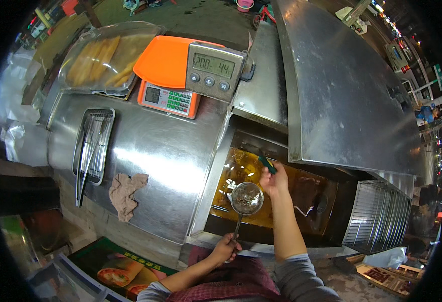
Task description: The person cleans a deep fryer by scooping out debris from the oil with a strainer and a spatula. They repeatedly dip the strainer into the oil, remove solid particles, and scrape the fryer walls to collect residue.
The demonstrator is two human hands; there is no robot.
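My left hand (225,249) grips the metal handle of a round mesh strainer (247,198), whose bowl is over the oil and holds dark bits. My right hand (275,179) is closed around a small green object (268,165), perhaps a handle; what it belongs to cannot be made out. Below both hands lies amber oil (258,177) in a rectangular metal fryer vat. Above the vat's far edge sits a digital temperature display (215,71).
A steel lid or panel (342,94) slopes over the vat's right side. A wire rack (377,216) is at the right. On the left counter are a brown cloth (126,195), metal tongs (87,170) on a racked tray (109,126), an orange-trayed scale (168,99) and covered fried dough sticks (96,56).
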